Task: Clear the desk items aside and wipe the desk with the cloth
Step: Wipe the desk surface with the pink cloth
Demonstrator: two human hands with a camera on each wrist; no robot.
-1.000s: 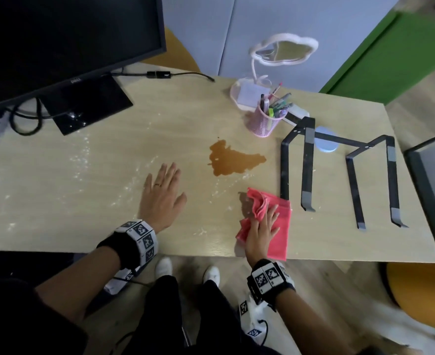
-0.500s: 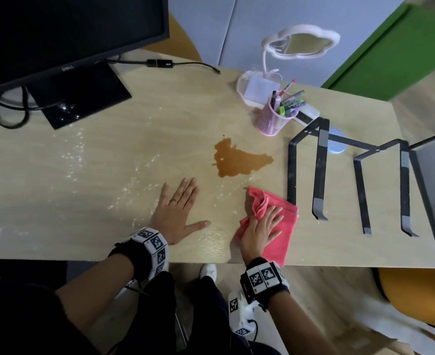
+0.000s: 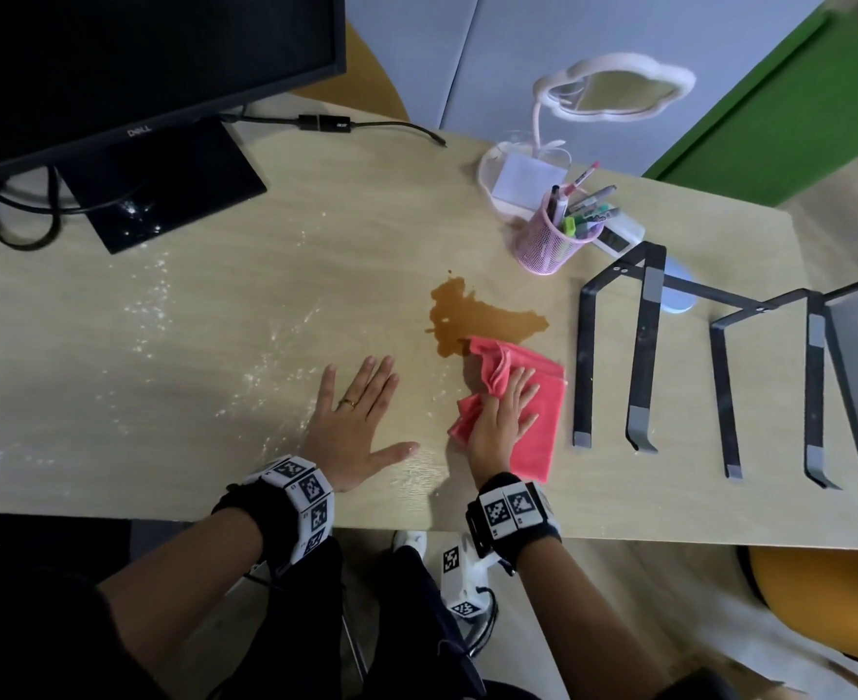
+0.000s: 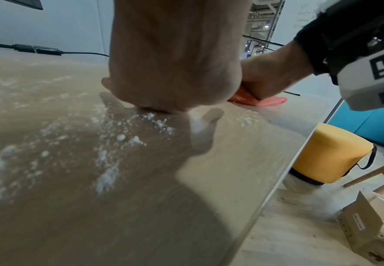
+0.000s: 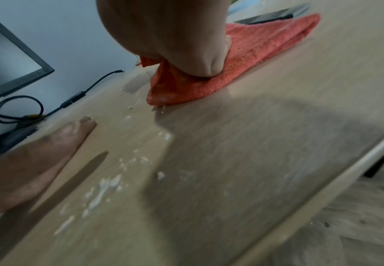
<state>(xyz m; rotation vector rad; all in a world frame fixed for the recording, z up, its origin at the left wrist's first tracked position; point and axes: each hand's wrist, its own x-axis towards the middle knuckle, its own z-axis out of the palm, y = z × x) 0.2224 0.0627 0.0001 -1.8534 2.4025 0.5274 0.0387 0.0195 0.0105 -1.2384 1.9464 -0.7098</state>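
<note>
A pink-red cloth point(image 3: 538, 421) lies bunched on the wooden desk point(image 3: 164, 386) near its front edge. My right hand point(image 3: 505, 419) presses flat on the cloth with straight fingers. The cloth's far corner touches the edge of a brown liquid spill point(image 3: 472, 315). My left hand point(image 3: 356, 426) lies flat on the bare desk to the left, fingers spread, a ring on one finger. White powder point(image 3: 154, 305) is scattered over the desk's left half. In the right wrist view the cloth point(image 5: 254, 50) sits under my palm. The left wrist view shows powder clumps point(image 4: 127, 138) by my palm.
A black laptop stand point(image 3: 710, 356) rests just right of the cloth. A pink mesh pen cup point(image 3: 551, 240), a cloud-shaped lamp point(image 3: 614, 88) and a white device point(image 3: 619, 234) are at the back. A monitor point(image 3: 113, 58) with cables stands back left. A yellow stool point(image 4: 331, 153) is beside the desk.
My right hand has slid the cloth away from me, up to the spill's near edge. My left hand stays flat on the desk, its thumb now spread wide.
</note>
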